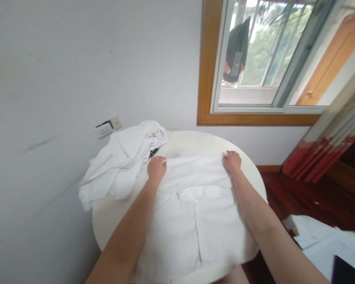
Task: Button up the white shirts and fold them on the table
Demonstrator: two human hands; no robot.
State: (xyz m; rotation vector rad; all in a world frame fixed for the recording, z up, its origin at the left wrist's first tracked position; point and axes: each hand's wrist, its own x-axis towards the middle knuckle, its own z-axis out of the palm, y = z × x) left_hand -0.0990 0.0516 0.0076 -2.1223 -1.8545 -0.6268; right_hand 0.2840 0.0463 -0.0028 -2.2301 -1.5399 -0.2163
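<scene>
A white button shirt (195,205) lies flat on a round white table (189,142), partly folded, with its far part doubled over toward me. My left hand (156,167) is closed on the far left corner of the fold. At the far right corner, my right hand (232,161) pinches the cloth in the same way. Both forearms stretch along the shirt's sides.
A heap of white clothes (122,161) sits on the table's left, hanging over its edge. A wall socket (108,127) is behind it. A wood-framed window (254,63) is at the upper right, a red-and-white curtain (328,150) and papers (322,240) at right.
</scene>
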